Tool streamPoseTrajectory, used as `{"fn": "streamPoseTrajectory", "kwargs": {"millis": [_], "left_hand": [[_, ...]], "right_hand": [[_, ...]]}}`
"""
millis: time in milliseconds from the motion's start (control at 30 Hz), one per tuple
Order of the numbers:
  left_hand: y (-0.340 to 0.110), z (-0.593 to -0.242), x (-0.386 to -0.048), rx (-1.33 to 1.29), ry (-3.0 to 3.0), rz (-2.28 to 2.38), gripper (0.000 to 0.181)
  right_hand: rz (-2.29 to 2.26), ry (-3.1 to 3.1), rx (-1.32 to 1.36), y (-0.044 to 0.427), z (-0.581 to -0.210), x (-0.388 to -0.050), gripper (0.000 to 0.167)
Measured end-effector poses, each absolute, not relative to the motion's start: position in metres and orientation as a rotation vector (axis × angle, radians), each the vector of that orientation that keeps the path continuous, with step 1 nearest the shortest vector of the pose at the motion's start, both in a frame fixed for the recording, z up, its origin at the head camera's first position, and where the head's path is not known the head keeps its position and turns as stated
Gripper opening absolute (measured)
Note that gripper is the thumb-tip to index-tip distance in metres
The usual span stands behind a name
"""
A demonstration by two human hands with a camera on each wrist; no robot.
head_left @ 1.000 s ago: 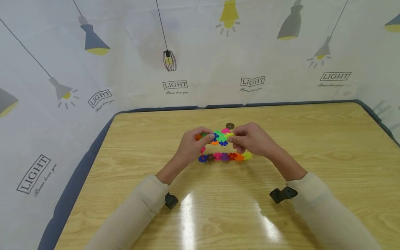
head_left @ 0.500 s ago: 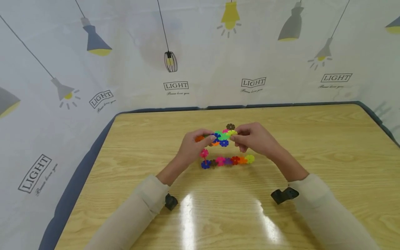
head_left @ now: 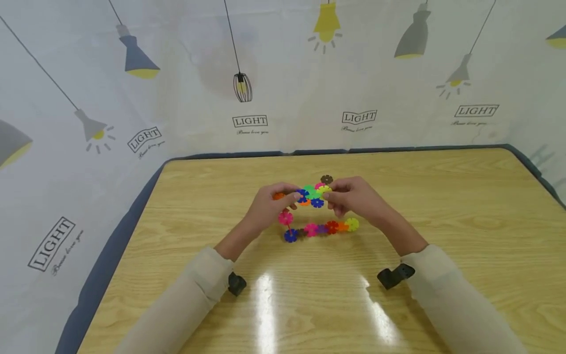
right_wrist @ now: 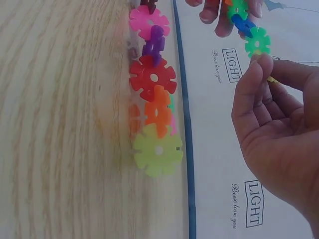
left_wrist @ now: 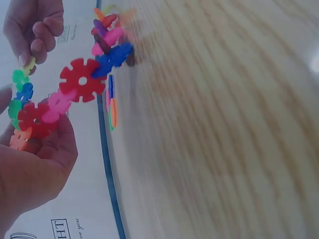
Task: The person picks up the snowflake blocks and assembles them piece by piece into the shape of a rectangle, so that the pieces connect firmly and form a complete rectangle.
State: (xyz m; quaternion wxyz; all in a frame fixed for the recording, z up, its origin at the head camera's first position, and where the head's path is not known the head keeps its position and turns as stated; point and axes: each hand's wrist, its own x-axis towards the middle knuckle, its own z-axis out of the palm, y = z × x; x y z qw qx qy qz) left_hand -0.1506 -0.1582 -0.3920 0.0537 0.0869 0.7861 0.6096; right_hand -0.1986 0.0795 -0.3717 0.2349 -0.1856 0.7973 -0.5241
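Note:
A chain of interlocking plastic snowflake discs hangs from both hands. My left hand pinches it near a blue disc, with a red disc by the fingers in the left wrist view. At the other end of the held row, my right hand grips a yellow disc between thumb and fingers, joined to a green disc. From the left hand the chain drops through a pink disc to a blue disc, then runs right to a yellow-green disc.
Beyond the hands, loose discs lie on the wooden table, among them a brown disc and a blue disc. A white lamp-print cloth stands behind the table's far edge.
The lower row of the chain has swung a little towards me, its left end most. Both hands keep their grips and shift only slightly.

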Motion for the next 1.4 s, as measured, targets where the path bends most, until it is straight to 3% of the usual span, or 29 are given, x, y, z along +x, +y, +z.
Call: {"fn": "streamPoseTrajectory", "kwargs": {"millis": [767, 1067, 1400], "left_hand": [[-0.164, -0.391, -0.15, 0.151, 2.356, 1.752, 0.02], [-0.165, -0.396, -0.152, 0.146, 2.336, 1.723, 0.018], [-0.163, -0.397, -0.152, 0.123, 2.319, 1.748, 0.02]], "right_hand": [[-1.364, 2.116, -0.466, 0.073, -0.394, -0.233, 0.031], [-1.011, 2.342, -0.503, 0.064, -0.418, -0.243, 0.032], [-0.824, 2.432, -0.544, 0.063, -0.414, -0.246, 0.027]]}}
